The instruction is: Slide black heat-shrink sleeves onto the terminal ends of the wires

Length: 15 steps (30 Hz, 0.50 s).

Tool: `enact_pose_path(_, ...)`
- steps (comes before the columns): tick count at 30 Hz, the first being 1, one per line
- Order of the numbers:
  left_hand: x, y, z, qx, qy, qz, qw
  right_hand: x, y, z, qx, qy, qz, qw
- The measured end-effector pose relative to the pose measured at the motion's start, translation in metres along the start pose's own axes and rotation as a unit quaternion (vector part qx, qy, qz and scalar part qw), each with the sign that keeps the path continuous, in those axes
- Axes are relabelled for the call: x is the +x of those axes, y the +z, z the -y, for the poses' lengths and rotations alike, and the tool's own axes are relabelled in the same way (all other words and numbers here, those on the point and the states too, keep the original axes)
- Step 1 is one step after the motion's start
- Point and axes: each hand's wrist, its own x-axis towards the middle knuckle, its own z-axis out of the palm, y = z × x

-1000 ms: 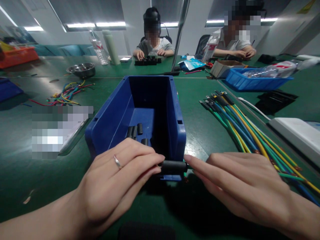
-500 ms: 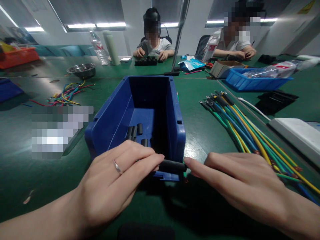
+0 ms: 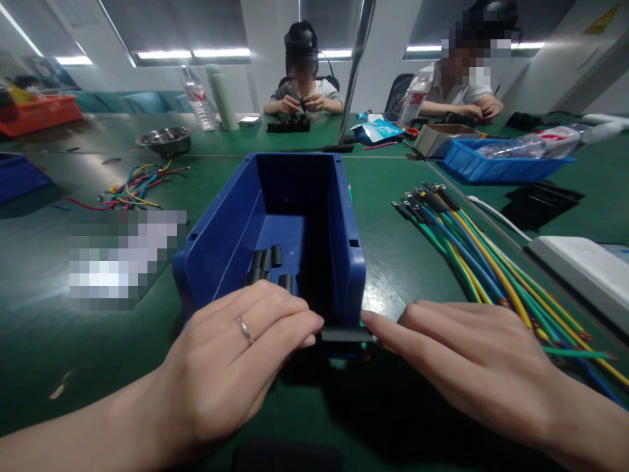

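My left hand, a ring on one finger, is closed around the left end of a black heat-shrink tube. The tube lies level across the front of a blue bin. At the tube's right end, my right hand is closed with its fingertips together, and a small metal glint shows there. A green cable comes out behind that hand; its course under the palm is hidden. Several short black tube pieces lie inside the bin, partly behind my left fingers.
To the right lies a bundle of green, blue and yellow cables with black-sleeved lugs, beside a white box. Thin coloured wires and a metal bowl are at left. Two people sit across the table, near a light blue tray.
The black tube has come slightly lower and more level between my fingers. The green cable behind my right hand has shifted a little. Across the table, one person's hands have come together.
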Motion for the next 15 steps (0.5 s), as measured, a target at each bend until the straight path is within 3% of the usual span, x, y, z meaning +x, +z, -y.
enact_pose_path(7,0.003,0.001,-0.005,-0.03,-0.037,0.003,0.999,0.003,0.004,0.002,0.041,0.008,-0.004,0.999)
enact_pose_path(11,0.01,-0.005,-0.006,-0.04,-0.059,0.03,0.997,0.003,0.0,0.003,0.011,-0.021,0.026,0.999)
enact_pose_path(15,0.011,-0.007,-0.008,-0.044,-0.081,0.018,0.996,0.004,-0.003,0.003,-0.01,-0.025,0.033,0.999)
